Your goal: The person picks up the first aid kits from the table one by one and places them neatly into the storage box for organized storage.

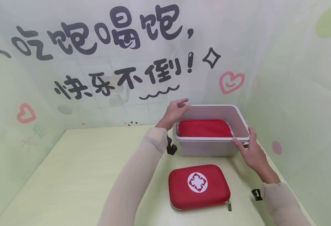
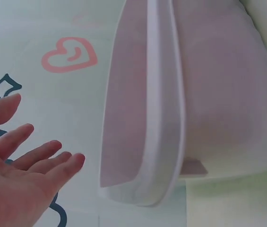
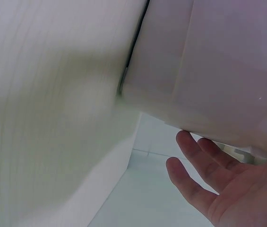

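Note:
A pale grey plastic storage bin [image 1: 208, 147] stands on the table near the back right, with a red case [image 1: 205, 128] lying inside it. My left hand [image 1: 174, 112] hovers by the bin's back left corner; the left wrist view shows its fingers [image 2: 43, 156] spread and apart from the wall. My right hand [image 1: 253, 153] holds the bin's front right corner, thumb at the front rim and fingers along the right side. In the right wrist view those fingers [image 3: 204, 165] bend against the wall. In front of the bin lies a red zippered first aid case [image 1: 198, 199] with a white cross emblem.
The light wooden table [image 1: 78, 175] stretches off to the left. Printed wall sheets enclose it at the back [image 1: 111, 78] and both sides, the right sheet [image 1: 301, 125] close beside the bin. A zipper pull [image 1: 229, 206] hangs off the front case's corner.

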`<state>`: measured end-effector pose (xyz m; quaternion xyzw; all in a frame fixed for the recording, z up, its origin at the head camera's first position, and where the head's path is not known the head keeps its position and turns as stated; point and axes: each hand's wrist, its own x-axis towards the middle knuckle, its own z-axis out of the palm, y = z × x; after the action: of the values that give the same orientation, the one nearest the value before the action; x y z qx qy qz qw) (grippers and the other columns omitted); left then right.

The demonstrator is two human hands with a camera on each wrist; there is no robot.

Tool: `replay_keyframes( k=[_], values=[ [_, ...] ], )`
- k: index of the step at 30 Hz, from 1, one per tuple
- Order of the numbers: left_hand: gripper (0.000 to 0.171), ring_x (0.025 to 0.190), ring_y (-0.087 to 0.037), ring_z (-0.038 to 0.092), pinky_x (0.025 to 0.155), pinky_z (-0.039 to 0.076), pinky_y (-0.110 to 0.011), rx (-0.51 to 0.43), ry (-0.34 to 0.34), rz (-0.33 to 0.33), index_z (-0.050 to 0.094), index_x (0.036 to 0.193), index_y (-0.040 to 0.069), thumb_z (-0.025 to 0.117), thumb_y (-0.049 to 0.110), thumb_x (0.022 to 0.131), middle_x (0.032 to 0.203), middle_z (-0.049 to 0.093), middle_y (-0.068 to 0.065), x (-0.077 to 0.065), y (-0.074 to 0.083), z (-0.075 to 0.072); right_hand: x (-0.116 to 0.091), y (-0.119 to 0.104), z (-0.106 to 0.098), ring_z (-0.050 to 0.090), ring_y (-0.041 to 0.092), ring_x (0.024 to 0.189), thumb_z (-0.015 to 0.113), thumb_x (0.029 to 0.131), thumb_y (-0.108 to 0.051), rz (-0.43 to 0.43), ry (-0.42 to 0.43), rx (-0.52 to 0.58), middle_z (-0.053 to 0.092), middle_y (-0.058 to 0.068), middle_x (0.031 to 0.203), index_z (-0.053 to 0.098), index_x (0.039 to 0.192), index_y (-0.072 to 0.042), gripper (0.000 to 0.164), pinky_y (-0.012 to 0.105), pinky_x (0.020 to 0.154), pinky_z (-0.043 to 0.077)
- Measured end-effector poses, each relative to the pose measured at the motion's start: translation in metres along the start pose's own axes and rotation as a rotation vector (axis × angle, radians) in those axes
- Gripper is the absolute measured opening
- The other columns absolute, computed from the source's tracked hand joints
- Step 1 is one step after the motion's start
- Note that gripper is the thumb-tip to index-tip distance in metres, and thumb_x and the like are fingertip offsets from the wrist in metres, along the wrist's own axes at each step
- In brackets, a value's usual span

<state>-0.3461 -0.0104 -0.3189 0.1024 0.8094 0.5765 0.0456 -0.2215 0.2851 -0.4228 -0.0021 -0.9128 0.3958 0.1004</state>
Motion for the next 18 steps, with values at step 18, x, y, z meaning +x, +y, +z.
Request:
replay_keyframes(
  k=[18],
  values=[
    [0.039, 0.122, -0.022, 0.059, 0.097, 0.052, -0.041, -0.121, 0.143, 0.071, 0.061, 0.137, 0.012, 0.062, 0.024, 0.1, 0.134, 0.062, -0.01, -0.036, -0.024, -0.05, 0.001, 0.002, -0.001, 0.053, 0.047, 0.112, 0.048, 0.1, -0.054, 0.001, -0.006, 0.009, 0.046, 0.032, 0.134, -0.007, 0.159, -0.015, 0.09, 0.052, 0.077, 0.047]
  ],
)
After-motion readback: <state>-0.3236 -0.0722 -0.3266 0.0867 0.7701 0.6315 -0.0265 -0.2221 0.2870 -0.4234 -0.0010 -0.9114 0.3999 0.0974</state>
